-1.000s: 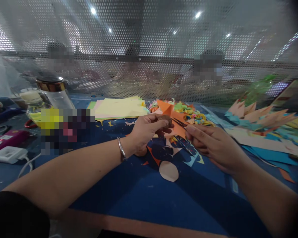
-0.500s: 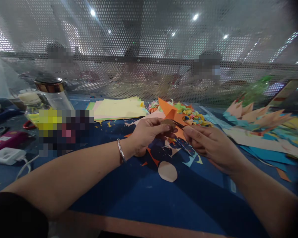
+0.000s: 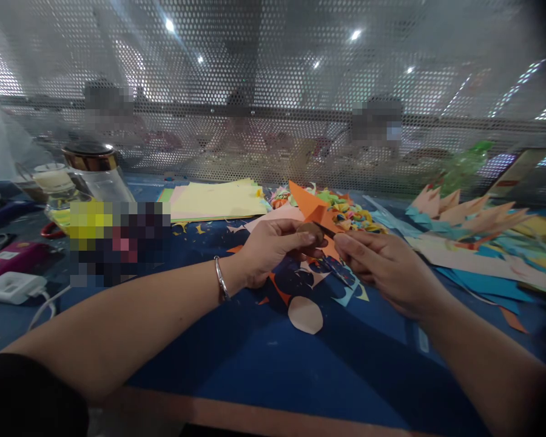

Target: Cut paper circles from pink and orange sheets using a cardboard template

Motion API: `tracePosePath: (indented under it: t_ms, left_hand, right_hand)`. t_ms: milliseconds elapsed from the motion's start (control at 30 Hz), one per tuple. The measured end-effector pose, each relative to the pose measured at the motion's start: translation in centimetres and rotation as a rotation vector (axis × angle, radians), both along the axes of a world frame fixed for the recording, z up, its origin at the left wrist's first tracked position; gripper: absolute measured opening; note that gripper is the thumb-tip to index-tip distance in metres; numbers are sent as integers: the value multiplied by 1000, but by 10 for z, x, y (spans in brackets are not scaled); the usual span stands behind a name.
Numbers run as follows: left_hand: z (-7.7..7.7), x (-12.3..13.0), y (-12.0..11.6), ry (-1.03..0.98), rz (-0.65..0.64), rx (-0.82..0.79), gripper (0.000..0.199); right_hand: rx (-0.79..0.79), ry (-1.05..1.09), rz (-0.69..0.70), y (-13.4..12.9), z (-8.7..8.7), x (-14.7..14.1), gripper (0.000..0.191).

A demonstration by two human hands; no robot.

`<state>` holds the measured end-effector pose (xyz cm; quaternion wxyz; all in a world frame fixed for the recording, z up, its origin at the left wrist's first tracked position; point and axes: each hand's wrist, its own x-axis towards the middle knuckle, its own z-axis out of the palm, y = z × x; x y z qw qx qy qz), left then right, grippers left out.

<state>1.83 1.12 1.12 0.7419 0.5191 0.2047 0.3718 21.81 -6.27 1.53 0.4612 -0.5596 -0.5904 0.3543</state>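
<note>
My left hand [image 3: 277, 246], with a silver bracelet at the wrist, pinches a small brownish piece [image 3: 315, 232] whose details are hard to make out. Close on its right, my right hand [image 3: 368, 255] is closed on a thin dark tool [image 3: 329, 231], whose tip meets the piece. Behind the fingers an orange folded paper [image 3: 307, 203] stands up, its lower part partly hidden. Below the hands a pale round paper [image 3: 305, 315] lies flat on the blue table [image 3: 236, 358]. Paper scraps [image 3: 279, 290] are scattered around it.
A stack of pale yellow paper [image 3: 222, 200] and a pile of small colourful pieces [image 3: 350, 212] lie behind my hands. Pointed peach folded papers [image 3: 464, 209] stand at right. A lidded jar [image 3: 100, 170], a bottle [image 3: 57, 191] and a white charger [image 3: 13, 286] are at left. A perforated screen [image 3: 273, 79] rises behind.
Both hands hold nearly the same pose. The small piece and the tool tip have shifted slightly between the fingers. The view has moved a little.
</note>
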Motion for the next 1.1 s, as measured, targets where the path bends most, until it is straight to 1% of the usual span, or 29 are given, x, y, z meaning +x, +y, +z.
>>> tracePosePath:
  t_ms: [133,233,367,500,700,900,1100]
  left_hand:
    - [0,1,-1,7,37,7,22]
    - [0,2,-1,14,37,4,24]
    - [0,2,-1,-13,19,-9,22]
    - [0,3,-2,-22,10,-46,18]
    - [-2,4,1,-10,15,19,19]
    - [-2,3,2,2,58,52,13]
    - [-4,3,3,36,78,68,14]
  right_hand:
    - [46,-20,-26,1,-5,3,64]
    - [38,-46,-25,1,-4,2,66]
    - [30,-35,-28,1,1,-2,71]
    - [35,-48,-12,1,0,-2,70]
    - [67,-70,-29,2,-2,2,69]
    - [56,-80,-40,1,-3,3,69]
    - [76,-103,-37,1,-3,4,68]
